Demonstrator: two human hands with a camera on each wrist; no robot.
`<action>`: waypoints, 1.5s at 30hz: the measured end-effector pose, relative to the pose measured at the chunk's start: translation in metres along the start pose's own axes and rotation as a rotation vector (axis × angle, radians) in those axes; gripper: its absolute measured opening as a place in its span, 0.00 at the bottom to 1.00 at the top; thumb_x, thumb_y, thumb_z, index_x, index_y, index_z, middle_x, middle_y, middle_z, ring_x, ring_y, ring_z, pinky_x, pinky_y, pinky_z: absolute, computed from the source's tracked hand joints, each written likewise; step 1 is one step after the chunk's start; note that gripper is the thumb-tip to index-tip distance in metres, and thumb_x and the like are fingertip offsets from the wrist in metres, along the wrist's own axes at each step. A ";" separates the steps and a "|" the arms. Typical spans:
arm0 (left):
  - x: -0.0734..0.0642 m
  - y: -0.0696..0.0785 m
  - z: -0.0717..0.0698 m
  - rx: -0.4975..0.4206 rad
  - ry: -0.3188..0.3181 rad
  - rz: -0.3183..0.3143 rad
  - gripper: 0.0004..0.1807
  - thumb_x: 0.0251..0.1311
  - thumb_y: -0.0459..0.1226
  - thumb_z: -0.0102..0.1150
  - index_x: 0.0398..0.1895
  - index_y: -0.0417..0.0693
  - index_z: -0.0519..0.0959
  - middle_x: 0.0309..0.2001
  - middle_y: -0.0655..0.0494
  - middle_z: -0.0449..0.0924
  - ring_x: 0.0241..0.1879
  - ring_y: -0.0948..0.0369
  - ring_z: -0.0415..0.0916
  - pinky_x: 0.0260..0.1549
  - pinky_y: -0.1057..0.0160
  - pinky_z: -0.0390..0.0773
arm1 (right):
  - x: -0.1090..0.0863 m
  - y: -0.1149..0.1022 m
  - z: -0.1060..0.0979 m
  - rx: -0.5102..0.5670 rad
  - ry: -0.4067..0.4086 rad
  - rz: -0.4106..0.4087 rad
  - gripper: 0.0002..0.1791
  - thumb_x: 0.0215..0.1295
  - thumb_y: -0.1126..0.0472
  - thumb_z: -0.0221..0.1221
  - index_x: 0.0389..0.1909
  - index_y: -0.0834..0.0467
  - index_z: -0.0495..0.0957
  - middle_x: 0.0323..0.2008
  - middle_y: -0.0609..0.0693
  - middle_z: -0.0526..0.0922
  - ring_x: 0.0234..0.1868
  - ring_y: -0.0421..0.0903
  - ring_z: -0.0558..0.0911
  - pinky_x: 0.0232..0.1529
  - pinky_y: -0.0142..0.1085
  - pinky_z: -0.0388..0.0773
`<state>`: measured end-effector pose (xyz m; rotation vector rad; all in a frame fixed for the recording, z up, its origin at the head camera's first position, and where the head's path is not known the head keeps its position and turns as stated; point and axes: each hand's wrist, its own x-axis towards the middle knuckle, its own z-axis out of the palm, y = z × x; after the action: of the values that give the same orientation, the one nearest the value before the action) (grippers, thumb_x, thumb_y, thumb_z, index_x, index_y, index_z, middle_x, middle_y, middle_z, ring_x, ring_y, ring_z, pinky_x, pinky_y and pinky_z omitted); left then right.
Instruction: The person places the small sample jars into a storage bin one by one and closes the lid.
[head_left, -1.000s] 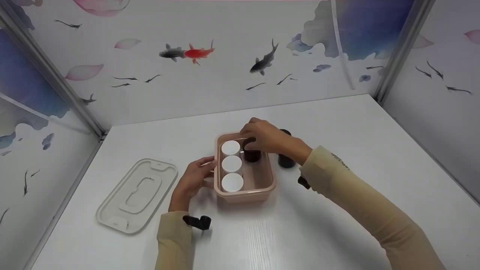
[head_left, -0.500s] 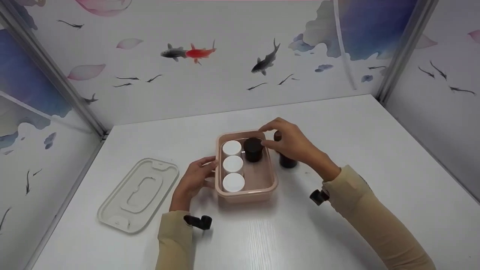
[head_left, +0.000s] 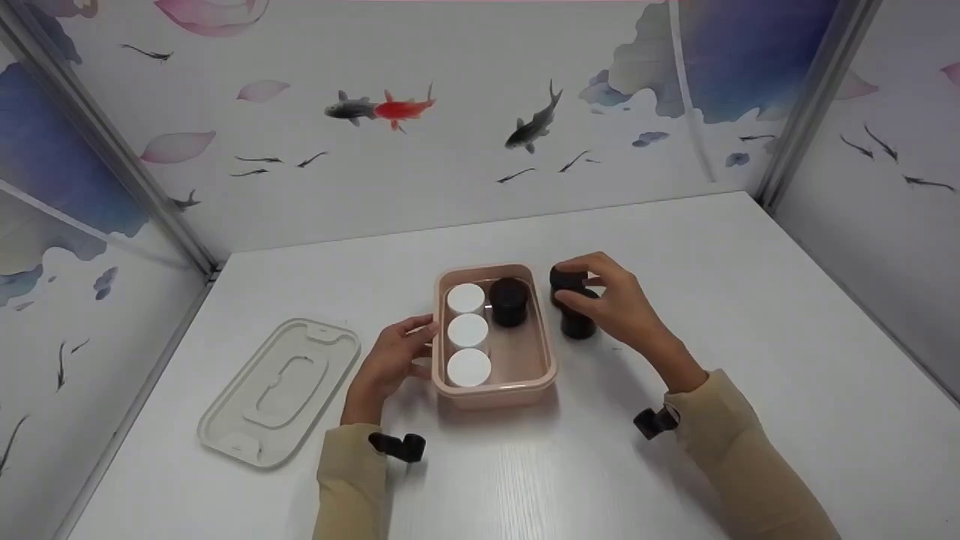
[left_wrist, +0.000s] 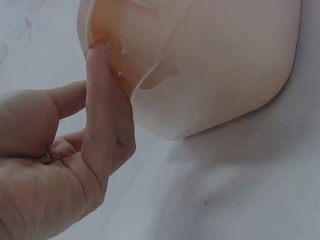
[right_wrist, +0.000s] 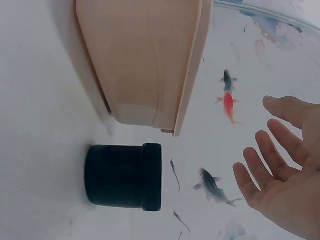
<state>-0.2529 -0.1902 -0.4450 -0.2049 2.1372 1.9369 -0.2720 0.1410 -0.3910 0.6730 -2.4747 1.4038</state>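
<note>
A pale pink plastic box [head_left: 496, 389] stands on the table. Inside, three white-lidded jars [head_left: 468, 331] line its left side, and one black jar [head_left: 509, 302] sits at the far right. My left hand [head_left: 391, 357] holds the box's left rim, with fingers and thumb at the edge in the left wrist view. Just right of the box are a far black jar [head_left: 567, 277] and a nearer black jar [head_left: 579, 321]. Over these two is my right hand [head_left: 628, 305], fingers spread. The right wrist view shows it apart from the one upright black jar [right_wrist: 120, 177] visible there.
A pale grey lid [head_left: 281, 394] lies flat on the table left of my left hand. Panels printed with fish [head_left: 403, 109] and petals enclose the white table [head_left: 510, 472] at the back and both sides.
My right hand has let go of the black jar inside the box and moved right, over the two black jars outside. My left hand stays at the box rim.
</note>
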 end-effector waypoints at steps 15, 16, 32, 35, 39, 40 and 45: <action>-0.003 0.002 0.000 0.000 0.010 0.008 0.25 0.72 0.44 0.56 0.69 0.46 0.71 0.53 0.45 0.84 0.43 0.58 0.85 0.29 0.62 0.85 | 0.001 0.039 -0.014 0.069 0.005 0.114 0.31 0.61 0.53 0.70 0.64 0.56 0.75 0.63 0.55 0.74 0.68 0.54 0.71 0.67 0.54 0.72; -0.003 0.003 0.000 0.004 0.009 0.007 0.25 0.72 0.44 0.56 0.69 0.46 0.71 0.53 0.44 0.84 0.43 0.58 0.85 0.29 0.62 0.85 | 0.001 0.042 -0.014 0.067 -0.008 0.130 0.33 0.61 0.53 0.70 0.66 0.57 0.73 0.65 0.56 0.73 0.69 0.55 0.70 0.68 0.54 0.71; -0.005 0.002 -0.002 -0.004 -0.008 0.020 0.27 0.72 0.44 0.56 0.70 0.46 0.69 0.54 0.43 0.83 0.43 0.59 0.85 0.30 0.62 0.86 | 0.000 0.074 -0.011 0.113 -0.228 0.384 0.50 0.59 0.51 0.72 0.73 0.62 0.52 0.72 0.64 0.60 0.74 0.63 0.63 0.71 0.57 0.66; -0.004 0.002 -0.002 -0.009 -0.012 0.025 0.26 0.72 0.44 0.56 0.70 0.46 0.69 0.54 0.44 0.83 0.43 0.59 0.85 0.30 0.62 0.86 | 0.000 0.077 -0.011 0.136 -0.249 0.434 0.50 0.58 0.51 0.72 0.73 0.61 0.52 0.72 0.64 0.60 0.75 0.63 0.63 0.72 0.57 0.65; -0.002 0.000 -0.002 -0.010 -0.012 0.023 0.27 0.72 0.44 0.56 0.70 0.46 0.69 0.53 0.44 0.83 0.43 0.58 0.85 0.31 0.60 0.86 | -0.002 0.082 -0.011 0.188 -0.271 0.481 0.48 0.59 0.53 0.71 0.74 0.61 0.54 0.73 0.65 0.60 0.75 0.62 0.63 0.73 0.56 0.63; -0.002 -0.001 -0.001 -0.008 -0.013 0.022 0.26 0.72 0.43 0.56 0.70 0.46 0.69 0.54 0.44 0.83 0.44 0.58 0.85 0.31 0.60 0.86 | -0.002 0.083 -0.011 0.195 -0.279 0.488 0.48 0.59 0.53 0.71 0.73 0.61 0.54 0.74 0.65 0.60 0.75 0.62 0.63 0.73 0.56 0.63; -0.002 -0.001 -0.001 -0.008 -0.008 0.014 0.26 0.72 0.43 0.56 0.70 0.46 0.70 0.54 0.44 0.83 0.44 0.58 0.85 0.30 0.61 0.86 | -0.004 0.086 -0.010 0.195 -0.309 0.495 0.46 0.59 0.54 0.71 0.74 0.59 0.57 0.73 0.65 0.62 0.74 0.62 0.64 0.73 0.55 0.62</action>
<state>-0.2505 -0.1910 -0.4448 -0.1843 2.1315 1.9511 -0.3112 0.1883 -0.4525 0.3372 -2.9118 1.8530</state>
